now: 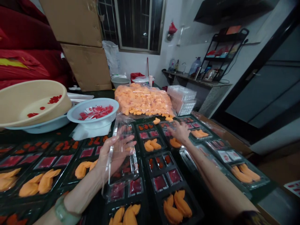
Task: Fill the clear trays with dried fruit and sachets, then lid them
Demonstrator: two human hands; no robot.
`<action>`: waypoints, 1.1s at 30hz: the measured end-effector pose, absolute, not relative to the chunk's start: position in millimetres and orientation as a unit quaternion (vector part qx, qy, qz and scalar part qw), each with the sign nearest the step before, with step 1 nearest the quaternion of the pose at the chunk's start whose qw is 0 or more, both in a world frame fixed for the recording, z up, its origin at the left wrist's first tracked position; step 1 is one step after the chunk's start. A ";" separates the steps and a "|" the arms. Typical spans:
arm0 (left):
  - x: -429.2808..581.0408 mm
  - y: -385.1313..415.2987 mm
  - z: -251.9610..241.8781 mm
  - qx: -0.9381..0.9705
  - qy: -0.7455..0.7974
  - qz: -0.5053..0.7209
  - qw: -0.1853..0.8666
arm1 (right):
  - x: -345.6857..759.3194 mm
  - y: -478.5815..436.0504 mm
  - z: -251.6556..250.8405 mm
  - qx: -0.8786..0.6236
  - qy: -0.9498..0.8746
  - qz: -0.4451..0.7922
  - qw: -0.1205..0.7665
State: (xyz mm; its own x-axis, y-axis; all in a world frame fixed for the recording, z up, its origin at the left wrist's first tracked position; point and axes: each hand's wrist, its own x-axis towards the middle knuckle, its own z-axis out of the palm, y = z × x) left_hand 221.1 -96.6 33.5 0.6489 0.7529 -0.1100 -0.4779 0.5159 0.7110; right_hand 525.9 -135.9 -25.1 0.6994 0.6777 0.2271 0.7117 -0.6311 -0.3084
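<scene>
My left hand [116,153] grips a clear plastic lid [133,162], tilted above the black trays in front of me; part of the hand shows through the plastic. My right hand [180,131] reaches forward over another black tray, its fingers apart and nothing visible in them. Beneath the lid stands a black compartment tray [146,200] holding dark red packets [135,186] and orange, rabbit-shaped pieces [130,215]. To its right, a similar tray [197,212] carries an orange pair [177,206]. A few loose orange pieces [156,121] lie just beyond my right hand.
A big clear bag of orange pieces [142,98] sits at the back, beside stacked clear containers [182,97]. Leftward are a pale blue basin [93,123] with red packets and a cream basin [23,103]. Filled trays [35,165] cover the left side; lidded ones [243,172] stand right.
</scene>
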 end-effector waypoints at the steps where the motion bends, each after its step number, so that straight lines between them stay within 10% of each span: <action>1: 222.2 -96.7 33.5 0.329 0.204 0.360 0.849 | 520.2 -134.3 -28.0 -0.891 -0.422 -0.040 0.164; 10: 219.3 -100.8 35.6 0.300 0.181 0.334 0.875 | 518.5 -127.4 -10.6 -0.899 -0.425 0.020 0.100; 14: 216.1 -112.1 40.3 0.288 0.192 0.368 0.863 | 438.7 -147.4 29.4 -0.821 -0.496 0.048 0.278; 18: 219.9 -133.3 39.1 0.309 0.195 0.377 0.851 | 339.7 -177.0 57.9 -0.520 -0.567 0.427 0.475; 33: 197.8 -167.0 47.3 0.280 0.247 0.352 0.858 | 293.9 -189.5 56.1 -0.379 -0.462 0.628 0.499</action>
State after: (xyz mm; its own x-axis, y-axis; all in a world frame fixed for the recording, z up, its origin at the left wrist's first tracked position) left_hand 197.8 -167.0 47.3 0.6306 0.7425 -0.2259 -0.4661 0.5951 0.6547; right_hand 293.9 -189.5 56.1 -0.2153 0.9765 -0.0137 -0.2762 -0.0744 -0.9582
